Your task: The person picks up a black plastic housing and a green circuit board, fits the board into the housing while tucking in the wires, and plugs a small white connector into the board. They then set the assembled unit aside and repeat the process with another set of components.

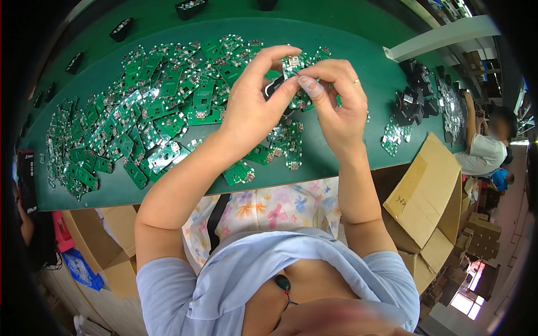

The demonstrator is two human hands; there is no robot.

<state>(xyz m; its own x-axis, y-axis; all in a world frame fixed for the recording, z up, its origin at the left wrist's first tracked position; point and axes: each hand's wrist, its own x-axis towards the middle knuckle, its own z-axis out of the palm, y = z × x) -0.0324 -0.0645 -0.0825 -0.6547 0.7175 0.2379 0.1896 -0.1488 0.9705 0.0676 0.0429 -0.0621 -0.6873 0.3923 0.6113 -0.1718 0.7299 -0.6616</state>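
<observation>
Head view: above the desk (316, 151), in from its near edge, your left hand (250, 103) clamps a board (291, 63); your right hand (343, 101) pinches, seemingly on its near end. Likely light, stiff, fragile: hold its edges.

A small green circuit board (287, 72) is being held at the fingertips of the left hand (251, 101), its silvery connector (293, 61) facing the viewer; a black, pale-edged object (273, 86) is showing, partly hidden, beside the left thumb.
</observation>
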